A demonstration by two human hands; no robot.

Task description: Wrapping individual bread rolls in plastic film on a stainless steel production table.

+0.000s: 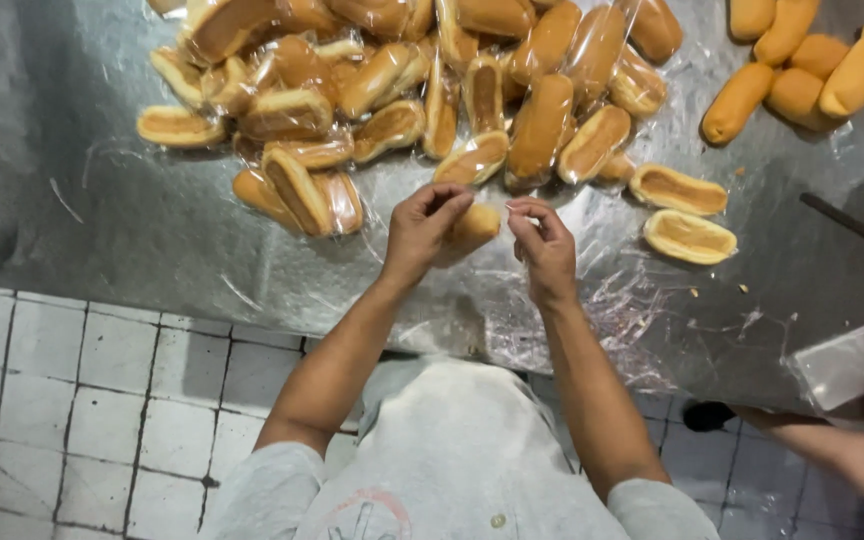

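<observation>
Golden bun (474, 228) — clear wrap, btwn fingers (452, 205)

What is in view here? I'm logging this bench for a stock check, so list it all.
wrapped buns: a large heap, too many to count, golden brown in clear film, top centre of the table
bare whole buns: about seven, golden, top right corner
split buns: two, pale cut face up, right of the hands
held bun: one, golden, between the two hands
clear film: loose crumpled sheets, near table edge
metal table: one, grey
clear plastic tub: one, right edge
dark thin tool: one, right, kind unclear
tiled floor: white, lower left
other person's arm: one, lower right
left hand: fingers pinched at the bun
right hand: fingers pinched beside the bun
</observation>
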